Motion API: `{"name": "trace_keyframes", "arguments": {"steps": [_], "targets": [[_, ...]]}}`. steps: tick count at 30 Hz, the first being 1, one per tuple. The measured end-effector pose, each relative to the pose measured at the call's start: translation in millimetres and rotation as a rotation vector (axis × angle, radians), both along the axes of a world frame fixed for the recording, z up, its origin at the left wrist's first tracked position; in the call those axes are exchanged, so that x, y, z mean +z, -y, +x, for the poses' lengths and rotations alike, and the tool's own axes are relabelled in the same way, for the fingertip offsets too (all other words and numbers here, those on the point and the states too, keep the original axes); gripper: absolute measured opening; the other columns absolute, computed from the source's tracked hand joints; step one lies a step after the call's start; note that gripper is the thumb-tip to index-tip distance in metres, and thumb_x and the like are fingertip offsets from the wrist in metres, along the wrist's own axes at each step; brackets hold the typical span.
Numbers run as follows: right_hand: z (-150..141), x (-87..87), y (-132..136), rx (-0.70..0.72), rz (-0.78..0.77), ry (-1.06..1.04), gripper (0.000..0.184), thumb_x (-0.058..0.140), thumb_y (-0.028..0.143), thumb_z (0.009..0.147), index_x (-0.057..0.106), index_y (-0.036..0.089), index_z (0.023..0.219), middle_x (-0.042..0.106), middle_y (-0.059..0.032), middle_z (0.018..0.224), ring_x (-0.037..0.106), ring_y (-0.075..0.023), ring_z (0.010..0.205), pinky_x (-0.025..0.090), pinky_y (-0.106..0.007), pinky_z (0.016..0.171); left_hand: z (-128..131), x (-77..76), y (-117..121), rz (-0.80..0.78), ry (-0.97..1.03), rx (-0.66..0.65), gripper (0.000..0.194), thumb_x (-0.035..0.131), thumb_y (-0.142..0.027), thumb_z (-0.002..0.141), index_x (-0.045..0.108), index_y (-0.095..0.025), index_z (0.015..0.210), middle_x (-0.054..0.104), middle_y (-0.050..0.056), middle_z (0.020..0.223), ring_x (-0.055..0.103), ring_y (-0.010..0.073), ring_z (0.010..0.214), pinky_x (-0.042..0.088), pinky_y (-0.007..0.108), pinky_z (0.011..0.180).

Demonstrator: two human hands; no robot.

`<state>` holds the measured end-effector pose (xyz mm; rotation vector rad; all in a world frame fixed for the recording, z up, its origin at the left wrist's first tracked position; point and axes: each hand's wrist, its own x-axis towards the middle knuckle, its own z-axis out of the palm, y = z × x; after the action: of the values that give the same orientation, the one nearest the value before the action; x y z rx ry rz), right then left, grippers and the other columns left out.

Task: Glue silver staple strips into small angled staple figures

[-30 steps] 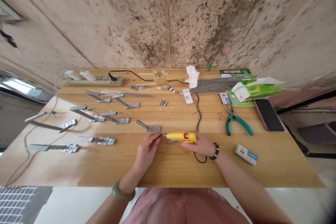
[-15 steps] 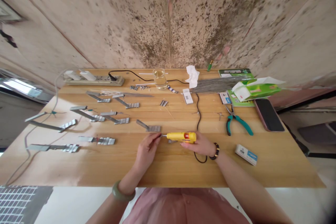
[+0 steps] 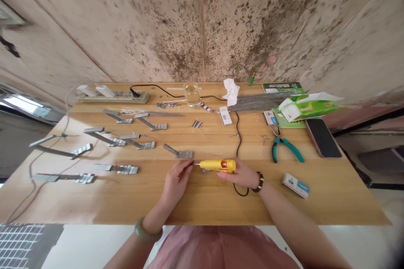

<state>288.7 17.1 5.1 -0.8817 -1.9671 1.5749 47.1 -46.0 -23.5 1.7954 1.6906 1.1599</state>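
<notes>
My right hand [image 3: 241, 173] is closed around a yellow corded tool [image 3: 211, 165] with a red part near its rear end and a thin metal tip pointing left. That tip reaches my left hand [image 3: 177, 178], whose thumb and fingers pinch together. Whatever the left fingertips hold is too small and covered to name. Beneath the yellow tool a small shiny piece [image 3: 204, 170] shows in part. Just beyond my left fingers lies a grey jointed metal strip piece [image 3: 183, 154]. Several similar pieces, such as a long flat one [image 3: 65, 177], lie to the left.
Pliers [image 3: 285, 148], a small box [image 3: 296, 185] and a phone [image 3: 323, 138] are at the right. A bundle of thin rods [image 3: 259, 102], a tissue pack [image 3: 311, 108] and a glass of liquid [image 3: 192, 96] stand farther back. A black cord [image 3: 239, 134] runs past my right hand from a power strip [image 3: 113, 96].
</notes>
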Motion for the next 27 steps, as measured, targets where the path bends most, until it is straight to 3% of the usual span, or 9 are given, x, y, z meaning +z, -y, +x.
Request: {"name": "trace_keyframes", "arguments": {"steps": [27], "targets": [[0.9,0.2,-0.9,-0.012,0.021,0.014,0.021,0.06,0.037,0.081,0.06,0.016,0.077,0.057,0.0015,0.066,0.049,-0.0113,0.059,0.039,-0.021,0.055,1.5,1.2,-0.1,0.009,0.026,0.014,0.02,0.055,-0.029,0.088,0.068,-0.021,0.1,0.071,0.006,0.099,0.067,0.0187,0.089,0.056,0.032,0.081]]}}
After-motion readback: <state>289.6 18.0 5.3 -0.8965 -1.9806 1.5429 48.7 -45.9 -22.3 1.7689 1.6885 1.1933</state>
